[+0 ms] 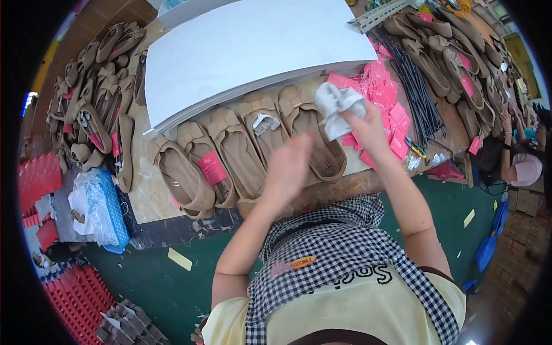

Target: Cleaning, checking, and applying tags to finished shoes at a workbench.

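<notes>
A row of tan flat shoes with bows lies along the table's near edge. My right hand [368, 127] is closed on a crumpled white wad [338, 108], paper or cloth, above the rightmost shoe [329, 156]. My left hand [286, 171] hovers over the row between that shoe and its neighbour, a shoe [260, 119] with crumpled paper [265, 123] in its toe. Its fingers are smeared by motion, so their pose is unclear. A pink tag [212, 167] lies across the second shoe from the left.
A large white board [253, 46] stands behind the row. Pink tags [384, 95] and black strips [418, 92] lie to the right. More shoes are heaped at left [106, 86] and far right [460, 57]. A blue dotted basket [117, 210] hangs at the left edge.
</notes>
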Motion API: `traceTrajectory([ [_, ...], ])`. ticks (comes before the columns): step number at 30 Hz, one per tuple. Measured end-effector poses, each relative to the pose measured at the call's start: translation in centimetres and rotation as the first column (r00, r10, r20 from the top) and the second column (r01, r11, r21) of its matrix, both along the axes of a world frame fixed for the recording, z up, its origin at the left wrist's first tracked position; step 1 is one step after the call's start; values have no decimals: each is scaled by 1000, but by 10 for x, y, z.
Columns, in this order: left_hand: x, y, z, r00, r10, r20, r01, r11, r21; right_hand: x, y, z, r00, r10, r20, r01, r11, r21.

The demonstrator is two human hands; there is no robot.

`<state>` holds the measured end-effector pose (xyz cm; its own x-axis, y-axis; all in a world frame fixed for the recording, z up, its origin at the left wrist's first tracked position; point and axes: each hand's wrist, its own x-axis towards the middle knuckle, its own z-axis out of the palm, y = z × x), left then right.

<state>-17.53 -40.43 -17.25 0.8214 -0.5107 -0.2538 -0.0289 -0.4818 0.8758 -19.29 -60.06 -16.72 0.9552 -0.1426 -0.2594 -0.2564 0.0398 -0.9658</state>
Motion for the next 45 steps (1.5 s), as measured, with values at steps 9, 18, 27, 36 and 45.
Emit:
traceTrajectory([
  [9, -48, -33, -12, 765, -349, 541, 235, 934, 271, 45, 45, -51, 818, 563, 117, 94, 69, -993],
  [18, -30, -37, -10, 689, -472, 551, 314, 879, 360, 67, 22, -61, 923, 326, 204, 62, 398, -915],
  [27, 235, 38, -11, 220, -253, 942, -614, 714, 335, -6, 3, -13, 907, 319, 273, -19, 681, -732],
  [36, -26, -12, 102, 613, -149, 776, 495, 838, -231, -20, 10, 10, 960, 102, -261, 182, 482, 857],
  [45, -6, 68, 31, 802, 478, 358, -422, 878, -226, 8, 67, 34, 871, 401, 285, -348, 911, -220],
])
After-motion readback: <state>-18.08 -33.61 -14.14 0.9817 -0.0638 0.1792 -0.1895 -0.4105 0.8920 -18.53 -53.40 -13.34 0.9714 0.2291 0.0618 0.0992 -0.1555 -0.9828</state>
